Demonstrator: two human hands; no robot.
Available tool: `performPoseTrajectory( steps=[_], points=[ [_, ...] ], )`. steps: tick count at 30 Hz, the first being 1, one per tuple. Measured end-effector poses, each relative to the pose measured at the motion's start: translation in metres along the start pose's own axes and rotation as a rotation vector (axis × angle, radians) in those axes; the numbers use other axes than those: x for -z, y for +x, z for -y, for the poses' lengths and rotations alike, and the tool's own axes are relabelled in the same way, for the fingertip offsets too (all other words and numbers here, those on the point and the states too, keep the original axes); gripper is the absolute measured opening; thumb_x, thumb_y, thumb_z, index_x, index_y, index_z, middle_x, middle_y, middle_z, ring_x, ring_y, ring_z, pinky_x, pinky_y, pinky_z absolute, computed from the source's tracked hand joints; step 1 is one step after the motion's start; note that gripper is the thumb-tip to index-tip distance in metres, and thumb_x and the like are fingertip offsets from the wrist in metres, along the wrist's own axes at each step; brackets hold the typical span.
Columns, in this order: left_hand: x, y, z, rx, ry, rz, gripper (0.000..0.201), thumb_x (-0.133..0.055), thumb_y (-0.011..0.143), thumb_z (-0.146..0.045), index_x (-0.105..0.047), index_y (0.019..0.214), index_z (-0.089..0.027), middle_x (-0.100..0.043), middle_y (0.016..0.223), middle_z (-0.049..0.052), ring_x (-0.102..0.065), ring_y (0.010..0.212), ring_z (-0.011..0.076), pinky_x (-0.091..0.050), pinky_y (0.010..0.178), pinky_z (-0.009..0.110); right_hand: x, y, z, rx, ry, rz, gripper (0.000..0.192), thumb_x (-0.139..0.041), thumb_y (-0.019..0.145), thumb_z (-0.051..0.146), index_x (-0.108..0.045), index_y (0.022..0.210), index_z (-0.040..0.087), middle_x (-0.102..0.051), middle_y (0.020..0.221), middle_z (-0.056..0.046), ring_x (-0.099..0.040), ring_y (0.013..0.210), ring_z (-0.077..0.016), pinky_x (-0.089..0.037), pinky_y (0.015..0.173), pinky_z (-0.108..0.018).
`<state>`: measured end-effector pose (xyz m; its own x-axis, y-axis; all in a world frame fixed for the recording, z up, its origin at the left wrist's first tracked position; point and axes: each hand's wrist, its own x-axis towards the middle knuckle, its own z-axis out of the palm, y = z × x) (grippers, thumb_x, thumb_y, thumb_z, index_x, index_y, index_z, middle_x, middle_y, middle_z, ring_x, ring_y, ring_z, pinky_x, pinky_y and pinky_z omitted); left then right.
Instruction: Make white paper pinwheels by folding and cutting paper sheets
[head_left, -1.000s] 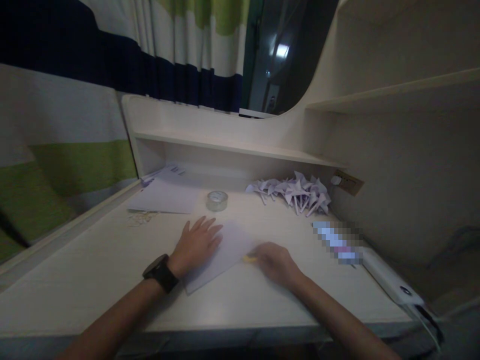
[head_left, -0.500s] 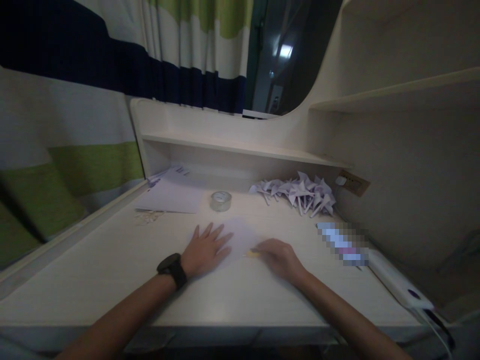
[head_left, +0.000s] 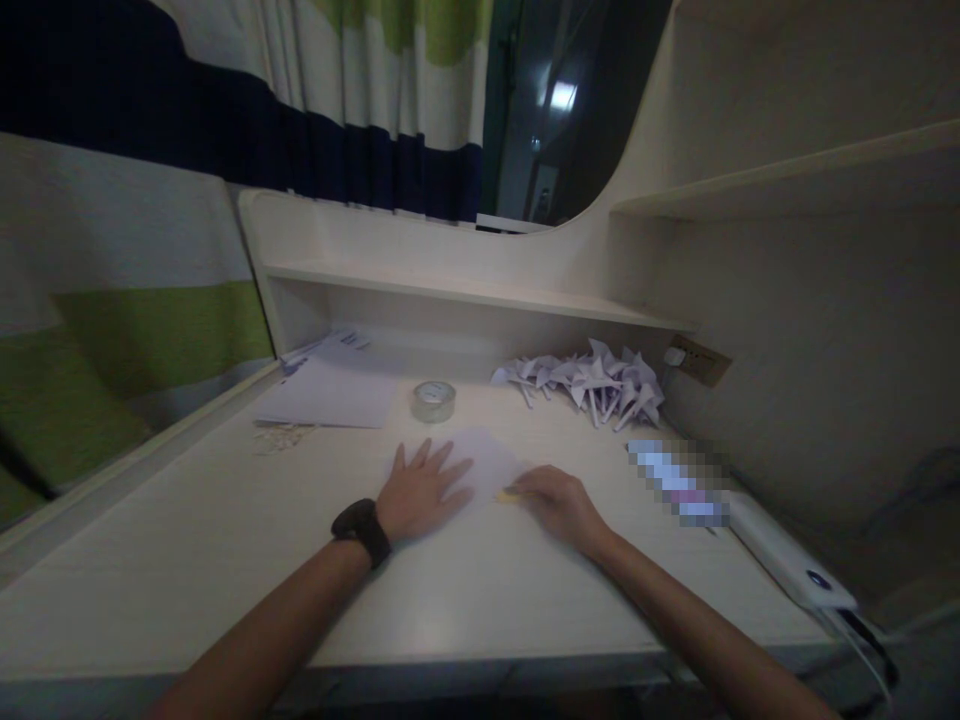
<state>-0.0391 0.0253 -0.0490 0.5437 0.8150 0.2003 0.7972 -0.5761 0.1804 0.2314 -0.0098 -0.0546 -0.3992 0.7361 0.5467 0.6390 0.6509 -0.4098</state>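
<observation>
On the desk (head_left: pixel 187 560), a sheet of paper (head_left: pixel 487 460) lies at the middle. Far behind it sits a tape roll (head_left: pixel 433 401); a paper stack (head_left: pixel 330 395) lies far left, folded paper shapes (head_left: pixel 592 385) far right, a power strip (head_left: pixel 787 565) near right.

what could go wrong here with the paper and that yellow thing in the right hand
The left hand lies flat on the sheet of paper, covering only its near part, so the far side might shift or wrinkle. The right hand holds a small yellow object right at the paper's edge; it could slip off. Dim light makes precise work harder.
</observation>
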Motion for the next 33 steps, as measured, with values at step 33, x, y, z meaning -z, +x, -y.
performPoseTrajectory(
  steps=[33],
  points=[
    [0.003, -0.001, -0.001, -0.027, 0.039, 0.038, 0.059, -0.021, 0.09, -0.069, -0.036, 0.142, -0.045, -0.028, 0.154, 0.005, -0.02, 0.139, 0.0433, -0.008, 0.104, 0.071, 0.003, 0.007, 0.017, 0.14, 0.015, 0.075, 0.032, -0.053, 0.088, 0.009, -0.073, 0.103, 0.028, -0.074, 0.099, -0.003, -0.064, 0.088, -0.019, -0.049, 0.08, -0.035]
  ],
)
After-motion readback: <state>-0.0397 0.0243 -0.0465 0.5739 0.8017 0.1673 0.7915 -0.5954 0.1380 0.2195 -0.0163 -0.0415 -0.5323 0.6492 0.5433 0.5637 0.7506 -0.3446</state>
